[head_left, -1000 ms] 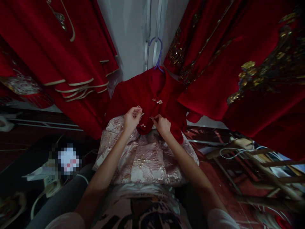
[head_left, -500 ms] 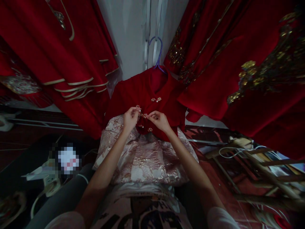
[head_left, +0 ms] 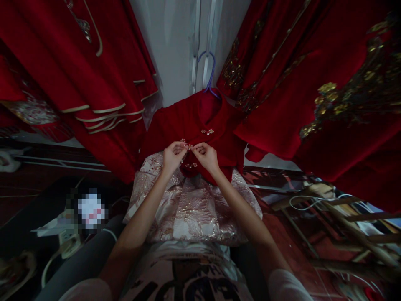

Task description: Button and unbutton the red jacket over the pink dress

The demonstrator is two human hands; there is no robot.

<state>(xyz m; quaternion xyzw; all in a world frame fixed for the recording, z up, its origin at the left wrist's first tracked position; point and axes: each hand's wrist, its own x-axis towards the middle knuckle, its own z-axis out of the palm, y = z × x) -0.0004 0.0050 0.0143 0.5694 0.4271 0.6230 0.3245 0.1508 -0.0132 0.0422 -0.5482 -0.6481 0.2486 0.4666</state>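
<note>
A small red jacket (head_left: 175, 125) hangs on a blue hanger (head_left: 209, 71) in front of me, over a pale pink and gold brocade skirt (head_left: 191, 209). A pearl clasp (head_left: 207, 132) near its collar is fastened. My left hand (head_left: 173, 157) and my right hand (head_left: 205, 156) meet at the jacket's front edge. Both pinch the second pearl clasp (head_left: 189, 146) between their fingertips. Another clasp (head_left: 191, 165) shows just below the hands.
Red embroidered garments hang close on the left (head_left: 78, 75) and right (head_left: 313, 83). A white wall (head_left: 175, 50) is behind. A power strip and cable (head_left: 67, 242) lie at lower left; wooden hangers and a white wire (head_left: 328, 209) lie at lower right.
My right hand rose from the jacket's lower edge to meet my left hand at the second clasp. The two front edges have come together there.
</note>
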